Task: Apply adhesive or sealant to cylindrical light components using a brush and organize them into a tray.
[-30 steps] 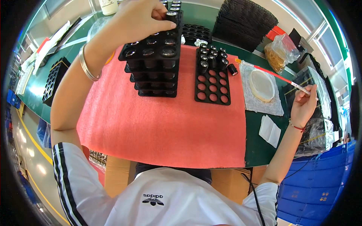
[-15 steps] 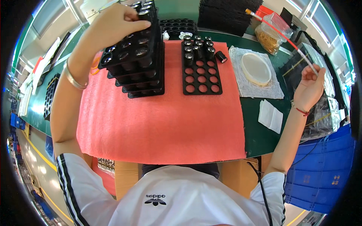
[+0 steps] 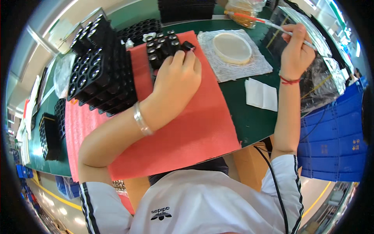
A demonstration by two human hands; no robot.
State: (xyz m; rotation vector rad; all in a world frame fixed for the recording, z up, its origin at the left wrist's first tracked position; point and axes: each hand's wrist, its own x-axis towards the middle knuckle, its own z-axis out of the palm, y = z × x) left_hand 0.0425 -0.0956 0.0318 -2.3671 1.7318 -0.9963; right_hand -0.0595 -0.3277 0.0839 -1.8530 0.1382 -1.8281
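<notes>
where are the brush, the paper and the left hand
brush (image 3: 253, 18), head view, red part of the handle
paper (image 3: 261, 94), head view, middle of the sheet
left hand (image 3: 178, 76), head view, back of the hand

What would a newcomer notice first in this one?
Probably the coral mat spread across the green table, with a tall stack of black trays on its left side. Next comes the red-and-white brush at the upper right, held in the right grip; the left grip is beside small black cylinders near the mat's far edge.
</notes>
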